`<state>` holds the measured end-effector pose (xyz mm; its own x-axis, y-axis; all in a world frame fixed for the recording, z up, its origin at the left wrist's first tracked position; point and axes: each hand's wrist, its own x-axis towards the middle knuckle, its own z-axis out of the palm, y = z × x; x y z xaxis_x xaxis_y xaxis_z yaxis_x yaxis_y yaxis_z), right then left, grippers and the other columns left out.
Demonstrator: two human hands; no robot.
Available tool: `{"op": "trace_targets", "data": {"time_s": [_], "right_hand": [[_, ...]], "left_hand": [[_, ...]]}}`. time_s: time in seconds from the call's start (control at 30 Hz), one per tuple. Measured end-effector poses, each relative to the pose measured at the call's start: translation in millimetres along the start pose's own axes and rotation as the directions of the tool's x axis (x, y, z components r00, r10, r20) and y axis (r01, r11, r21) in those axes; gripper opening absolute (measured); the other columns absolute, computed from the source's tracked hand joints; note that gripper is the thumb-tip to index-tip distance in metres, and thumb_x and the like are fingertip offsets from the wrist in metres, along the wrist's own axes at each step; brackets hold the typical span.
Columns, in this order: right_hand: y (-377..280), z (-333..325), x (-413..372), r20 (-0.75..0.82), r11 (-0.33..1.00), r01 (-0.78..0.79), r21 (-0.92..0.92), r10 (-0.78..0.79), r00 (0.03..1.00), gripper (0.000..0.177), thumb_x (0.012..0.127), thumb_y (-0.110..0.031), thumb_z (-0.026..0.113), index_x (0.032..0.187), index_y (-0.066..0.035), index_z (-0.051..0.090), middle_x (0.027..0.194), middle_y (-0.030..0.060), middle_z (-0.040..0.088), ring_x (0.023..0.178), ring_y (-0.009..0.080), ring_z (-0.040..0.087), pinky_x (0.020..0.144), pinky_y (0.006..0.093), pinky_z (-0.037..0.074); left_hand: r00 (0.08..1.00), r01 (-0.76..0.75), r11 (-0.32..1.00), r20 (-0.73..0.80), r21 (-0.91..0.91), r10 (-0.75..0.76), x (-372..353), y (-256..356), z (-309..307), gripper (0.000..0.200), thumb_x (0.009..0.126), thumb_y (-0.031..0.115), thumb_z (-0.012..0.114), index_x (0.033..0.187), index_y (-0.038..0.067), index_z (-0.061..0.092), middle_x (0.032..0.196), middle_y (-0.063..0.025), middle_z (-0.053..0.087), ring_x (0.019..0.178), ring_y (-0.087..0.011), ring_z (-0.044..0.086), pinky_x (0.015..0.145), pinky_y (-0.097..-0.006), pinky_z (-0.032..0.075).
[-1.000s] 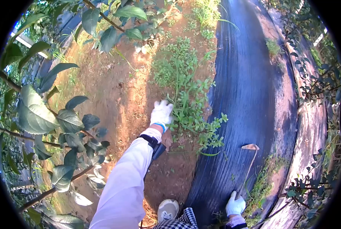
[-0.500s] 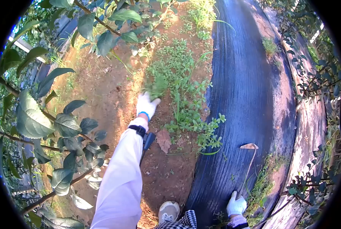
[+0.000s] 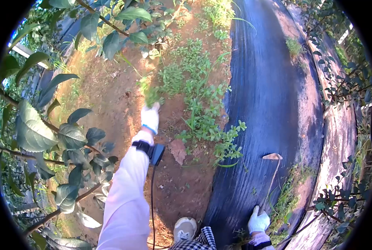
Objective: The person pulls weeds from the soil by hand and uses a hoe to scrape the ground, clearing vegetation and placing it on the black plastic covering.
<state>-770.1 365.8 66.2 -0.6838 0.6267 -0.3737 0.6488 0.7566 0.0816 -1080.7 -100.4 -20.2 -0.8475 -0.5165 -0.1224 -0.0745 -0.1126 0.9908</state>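
Observation:
My left hand [image 3: 150,118], in a white glove, is closed around a small clump of weeds [image 3: 151,96] that is blurred by motion. It is over bare soil, just left of a patch of low green weeds [image 3: 202,104]. At the lower right, my right hand [image 3: 258,221], also gloved in white, grips the handle of a small hoe [image 3: 272,157]. The hoe's blade points away from me over the black plastic sheet [image 3: 261,100]. The lower part of the handle is hidden by the hand.
Leafy branches [image 3: 71,137] reach in from the left and top. A dry brown leaf [image 3: 178,151] lies on the soil near my shoe [image 3: 185,228]. A second strip of pale sheeting [image 3: 338,141] and more branches run along the right. A black cable [image 3: 152,200] hangs from my left wrist.
My left hand has moved left, away from the weed patch, with the weed clump in its fingers. The right hand and the hoe have hardly moved.

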Motion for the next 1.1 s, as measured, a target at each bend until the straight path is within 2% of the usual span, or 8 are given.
{"op": "trace_targets", "data": {"time_s": [0.13,0.27,0.4,0.53,0.8,0.9,1.0,1.1], "right_hand": [[-4,-3,0,-0.015,0.999,0.001,-0.04,-0.001,1.0,0.057,0.091,-0.05,0.045,0.078,0.0,0.068,0.072,0.0233,0.065,0.069,0.04,0.065,0.066,0.046,0.051],[-4,-4,-1,-0.009,1.0,0.012,-0.005,-0.012,1.0,0.058,0.091,-0.052,0.045,0.079,0.0,0.068,0.073,0.0231,0.066,0.071,0.0389,0.066,0.066,0.0454,0.052],[-8,-12,-5,-0.022,0.998,0.009,-0.059,-0.01,1.0,0.059,0.09,-0.053,0.045,0.08,0.0,0.068,0.073,0.0228,0.066,0.072,0.039,0.067,0.067,0.0452,0.052],[-11,-15,-6,0.002,0.998,-0.019,-0.058,0.019,1.0,0.059,0.09,-0.054,0.045,0.082,0.0,0.069,0.075,0.0227,0.067,0.075,0.0386,0.067,0.07,0.0451,0.052],[-11,-14,-4,0.021,1.0,-0.031,0.005,0.031,0.999,0.057,0.089,-0.053,0.047,0.083,-0.001,0.069,0.077,0.0234,0.067,0.077,0.0393,0.066,0.072,0.046,0.051],[-9,-18,-8,0.024,1.0,-0.029,-0.007,0.029,0.999,0.057,0.09,-0.054,0.046,0.084,-0.002,0.069,0.076,0.0222,0.067,0.077,0.0381,0.067,0.072,0.0451,0.052],[-11,-17,-6,0.013,1.0,-0.03,-0.002,0.03,0.999,0.057,0.089,-0.054,0.046,0.08,-0.002,0.068,0.074,0.0217,0.067,0.075,0.038,0.067,0.071,0.045,0.051],[-8,-12,-5,-0.001,1.0,-0.013,-0.006,0.013,1.0,0.057,0.089,-0.054,0.046,0.079,-0.003,0.068,0.074,0.0216,0.067,0.074,0.0381,0.067,0.07,0.0453,0.051]], "left_hand": [[0.961,-0.189,0.546,0.267,0.816,-0.066,-61,23,-41,0.043,0.075,0.022,0.071,0.114,0.007,0.062,0.108,-0.0159,0.064,0.097,-0.0302,0.062,0.084,-0.0378,0.049],[0.91,-0.404,0.152,0.413,0.902,-0.033,-98,36,-6,0.05,0.067,0.022,0.077,0.113,0.013,0.06,0.126,-0.0144,0.05,0.113,-0.0374,0.047,0.095,-0.0426,0.045],[0.873,-0.487,0.126,0.488,0.864,0.024,-85,0,-9,0.032,0.071,0.018,0.073,0.1,0.012,0.061,0.107,-0.0096,0.06,0.1,-0.0353,0.054,0.087,-0.0429,0.048],[0.998,-0.062,0.985,0.039,0.159,0.057,-66,3,-35,0.023,0.085,0.0,0.059,0.108,0.0,0.059,0.101,-0.0042,0.065,0.086,-0.0147,0.06,0.079,-0.0277,0.048],[0.853,-0.522,0.164,0.514,0.837,0.093,-81,19,-4,0.039,0.069,0.017,0.071,0.106,0.008,0.059,0.111,-0.0157,0.056,0.108,-0.0355,0.051,0.093,-0.0428,0.044],[0.853,-0.515,0.125,0.521,0.848,-0.017,-75,2,6,0.036,0.073,0.011,0.067,0.108,0.006,0.059,0.104,-0.0126,0.059,0.105,-0.0343,0.053,0.091,-0.042,0.046],[0.931,-0.092,0.907,0.359,0.411,-0.068,-74,-7,-8,0.042,0.075,0.01,0.066,0.115,0.004,0.056,0.102,-0.0124,0.06,0.108,-0.0332,0.053,0.094,-0.0401,0.045],[0.873,-0.357,0.558,0.48,0.749,-0.087,-98,19,0,0.059,0.07,0.017,0.072,0.124,0.005,0.052,0.119,-0.017,0.053,0.116,-0.0367,0.049,0.098,-0.041,0.043]]}}
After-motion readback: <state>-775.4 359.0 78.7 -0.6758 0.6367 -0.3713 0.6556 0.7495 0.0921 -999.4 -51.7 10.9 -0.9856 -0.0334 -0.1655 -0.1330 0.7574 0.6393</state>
